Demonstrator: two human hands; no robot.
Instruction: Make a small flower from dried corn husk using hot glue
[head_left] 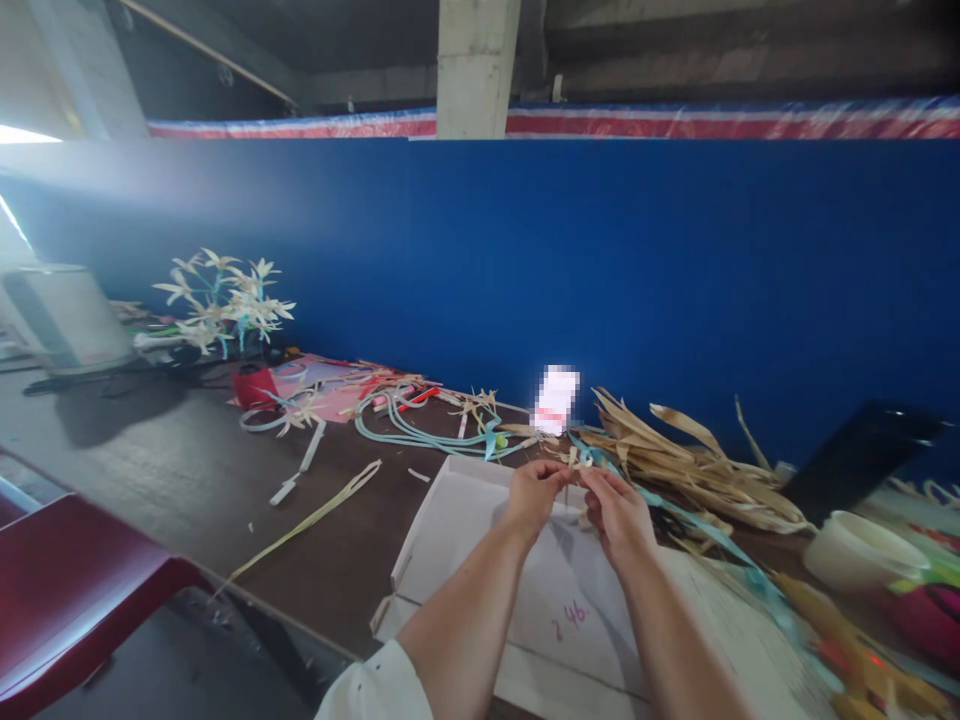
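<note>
Both hands meet above a white cardboard box lid (480,510) with "46" written on it in reddish ink. My left hand (538,495) is closed, thumb and fingertips pinching a small pale piece of dried husk (574,460). From the other side, my right hand (616,505) grips the same piece with its fingertips. Its exact shape is too small to make out. Just beyond the hands lie dried husks (675,460) and a light blue ribbon (712,535).
On the left stand husk flowers (240,300) in a red holder (253,388) and a kettle (67,320). Blue-grey cords (405,440) and a pale strip bundle (315,520) lie mid-table. A bright phone screen (555,400) faces me; a white bowl (862,550) sits right. A red chair (82,600) is front left.
</note>
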